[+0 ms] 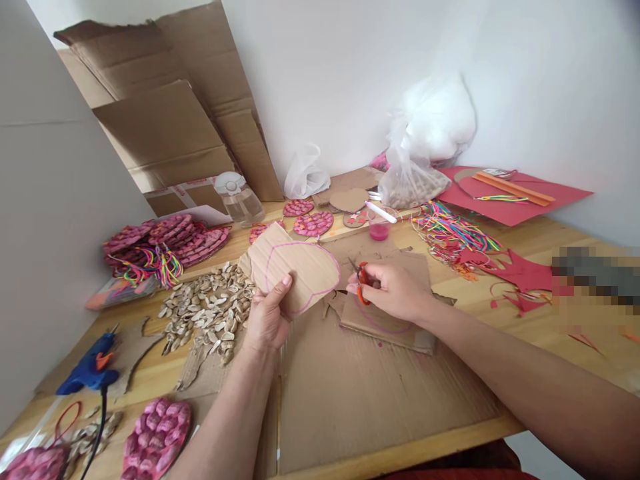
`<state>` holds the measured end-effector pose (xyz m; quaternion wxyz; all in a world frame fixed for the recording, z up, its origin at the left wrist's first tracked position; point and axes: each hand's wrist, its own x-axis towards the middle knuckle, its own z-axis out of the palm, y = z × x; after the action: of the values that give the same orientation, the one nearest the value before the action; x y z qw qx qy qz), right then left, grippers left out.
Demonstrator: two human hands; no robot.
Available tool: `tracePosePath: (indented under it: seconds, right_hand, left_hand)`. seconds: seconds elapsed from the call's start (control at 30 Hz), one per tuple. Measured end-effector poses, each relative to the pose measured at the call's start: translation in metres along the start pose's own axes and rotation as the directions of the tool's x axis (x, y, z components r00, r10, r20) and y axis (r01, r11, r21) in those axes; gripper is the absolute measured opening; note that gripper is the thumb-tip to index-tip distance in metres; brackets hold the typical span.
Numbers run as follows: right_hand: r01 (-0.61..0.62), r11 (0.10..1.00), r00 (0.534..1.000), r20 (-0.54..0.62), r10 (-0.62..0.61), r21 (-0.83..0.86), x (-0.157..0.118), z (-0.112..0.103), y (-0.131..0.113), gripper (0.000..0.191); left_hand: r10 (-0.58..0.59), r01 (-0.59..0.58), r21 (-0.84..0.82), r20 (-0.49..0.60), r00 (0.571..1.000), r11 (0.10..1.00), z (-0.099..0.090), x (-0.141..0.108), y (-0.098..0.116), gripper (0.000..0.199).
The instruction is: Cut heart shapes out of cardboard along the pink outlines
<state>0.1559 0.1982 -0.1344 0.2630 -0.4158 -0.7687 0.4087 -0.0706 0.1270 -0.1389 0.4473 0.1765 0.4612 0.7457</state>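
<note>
My left hand (270, 313) grips a piece of cardboard (310, 267), thumb on top, with a heart outline drawn on it in purple-pink. The cardboard's right edge follows the drawn line, while its left end is still angular. To the right, my right hand (385, 287) is closed around small scissors (361, 283) with orange handles. Their dark blades point up and left, a short way from the cardboard's edge. Under my right hand lie stacked cardboard pieces (385, 320), the top one bearing a curved purple line. A large cardboard sheet (380, 400) covers the table beneath.
Peanut shells (210, 313) spread at left, near a blue glue gun (93, 367). Pink shell-covered pieces (155, 437) lie front left. Behind are a water bottle (240, 200), a pink cup (379, 230) with a marker (383, 212), colourful strings (455, 230) and a stuffed plastic bag (435, 120).
</note>
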Motion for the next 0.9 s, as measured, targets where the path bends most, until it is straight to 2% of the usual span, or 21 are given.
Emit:
tracePosePath:
  seconds: [0.1, 0.17, 0.37, 0.5, 0.57, 0.63, 0.73, 0.9]
  right_hand:
    - [-0.002, 1.0, 0.999, -0.051, 0.003, 0.019, 0.0, -0.004, -0.001, 0.033]
    - [-0.017, 0.999, 0.997, -0.073, 0.014, -0.036, 0.0, -0.006, -0.002, 0.038]
    - [0.002, 0.98, 0.999, 0.039, 0.006, -0.2, -0.003, -0.01, -0.006, 0.047]
    - [-0.031, 0.995, 0.999, -0.032, 0.028, -0.091, -0.004, -0.009, -0.009, 0.042]
    - [-0.025, 1.0, 0.999, -0.035, 0.025, 0.003, -0.004, -0.006, -0.01, 0.04]
    - [0.007, 1.0, 0.999, -0.032, -0.007, 0.019, -0.005, -0.003, -0.01, 0.041]
    - [0.041, 0.997, 0.999, -0.03, -0.043, -0.071, -0.008, 0.001, -0.01, 0.042]
    - [0.029, 0.985, 0.999, -0.025, -0.034, -0.172, -0.01, 0.002, -0.011, 0.043]
  left_hand:
    - [-0.006, 0.006, -0.005, -0.013, 1.0, 1.0, 0.0, 0.001, 0.001, 0.044]
    - [-0.008, 0.008, 0.014, -0.007, 1.0, 1.0, -0.001, 0.001, 0.001, 0.045]
    - [-0.035, 0.035, 0.074, -0.008, 0.999, 0.997, -0.003, 0.001, 0.001, 0.051]
    - [-0.019, 0.019, 0.062, -0.002, 1.0, 0.998, -0.003, 0.001, 0.001, 0.045]
    - [0.001, 0.0, 0.063, -0.002, 1.0, 0.998, -0.002, 0.0, 0.0, 0.044]
    - [0.012, -0.012, 0.072, 0.003, 1.0, 0.997, 0.0, -0.001, -0.001, 0.046]
    - [0.007, -0.009, 0.093, 0.015, 1.0, 0.996, 0.002, -0.005, -0.003, 0.047]
    - [-0.017, 0.016, 0.129, 0.008, 1.0, 0.992, 0.004, -0.009, -0.006, 0.044]
